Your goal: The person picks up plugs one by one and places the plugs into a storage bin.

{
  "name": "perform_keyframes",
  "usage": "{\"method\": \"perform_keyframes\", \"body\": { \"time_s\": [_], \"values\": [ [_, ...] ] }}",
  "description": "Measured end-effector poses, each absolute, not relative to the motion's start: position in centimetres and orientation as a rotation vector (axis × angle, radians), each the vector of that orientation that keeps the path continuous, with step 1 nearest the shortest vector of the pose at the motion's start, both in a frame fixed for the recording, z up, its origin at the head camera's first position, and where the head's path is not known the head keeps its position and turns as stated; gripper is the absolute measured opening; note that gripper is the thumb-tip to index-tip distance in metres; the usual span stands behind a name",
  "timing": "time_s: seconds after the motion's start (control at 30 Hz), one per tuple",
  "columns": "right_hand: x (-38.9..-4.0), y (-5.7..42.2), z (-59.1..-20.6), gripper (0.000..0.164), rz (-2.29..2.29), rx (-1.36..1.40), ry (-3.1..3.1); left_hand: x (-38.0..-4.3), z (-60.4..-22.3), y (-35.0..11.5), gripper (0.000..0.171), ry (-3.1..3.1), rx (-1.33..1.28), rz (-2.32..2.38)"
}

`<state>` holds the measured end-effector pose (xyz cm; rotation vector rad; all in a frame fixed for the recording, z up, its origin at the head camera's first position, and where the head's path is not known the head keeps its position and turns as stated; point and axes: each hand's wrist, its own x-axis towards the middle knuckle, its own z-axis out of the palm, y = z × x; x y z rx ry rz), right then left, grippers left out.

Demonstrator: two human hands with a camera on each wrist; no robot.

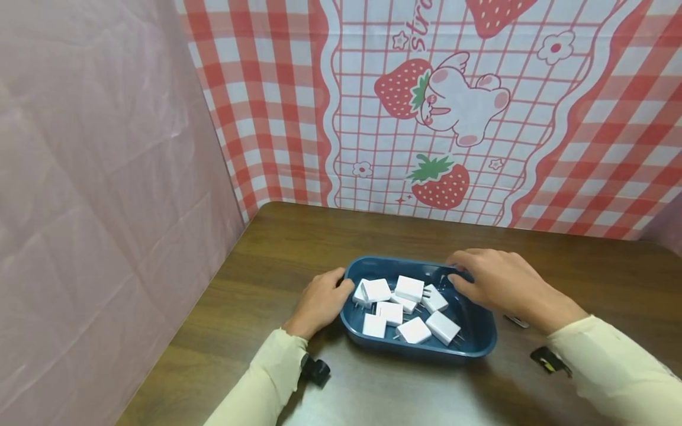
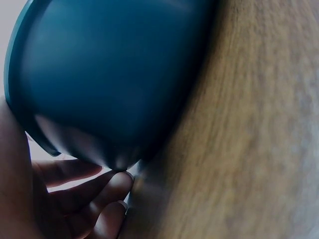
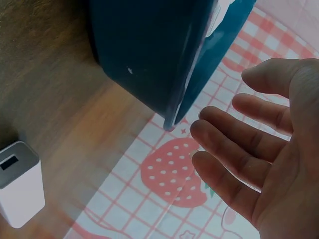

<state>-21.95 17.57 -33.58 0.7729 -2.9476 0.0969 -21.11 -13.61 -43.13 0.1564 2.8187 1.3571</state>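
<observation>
A dark blue plastic basin stands on the wooden table with several white charger plugs piled loosely inside, mostly toward its left and middle. My left hand holds the basin's left end. The left wrist view shows its thumb at the rim and its fingers bent against the outer wall. Above the basin's right end hovers my right hand, holding nothing. In the right wrist view its fingers are loosely spread, apart from the basin wall. Another white charger plug sits on the table, outside the basin's right end.
The brown wooden table extends around the basin. Behind it hangs a red-and-white checked cloth with strawberry prints. A pale pink cloth hangs along the left side. Both sleeved wrists carry small black devices.
</observation>
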Motion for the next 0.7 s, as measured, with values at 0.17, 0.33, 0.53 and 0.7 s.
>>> {"method": "perform_keyframes", "body": {
  "time_s": [0.17, 0.33, 0.53, 0.7],
  "values": [
    [-21.9, 17.8, -33.7, 0.038, 0.101, 0.738, -2.961, -21.1, -43.3, -13.6, 0.022, 2.817, 0.151, 1.356],
    [-21.8, 18.2, -33.9, 0.037, 0.131, 0.699, -2.975, -21.0, -43.3, -13.6, 0.022, 2.813, 0.149, 1.363],
    [-21.6, 19.0, -34.1, 0.034, 0.176, 0.659, -2.983, -21.1, -43.2, -13.6, 0.021, 2.808, 0.160, 1.368],
    [-21.5, 19.9, -34.3, 0.032, 0.189, 0.609, -2.988, -21.1, -43.2, -13.6, 0.024, 2.801, 0.153, 1.370]
  ]
}}
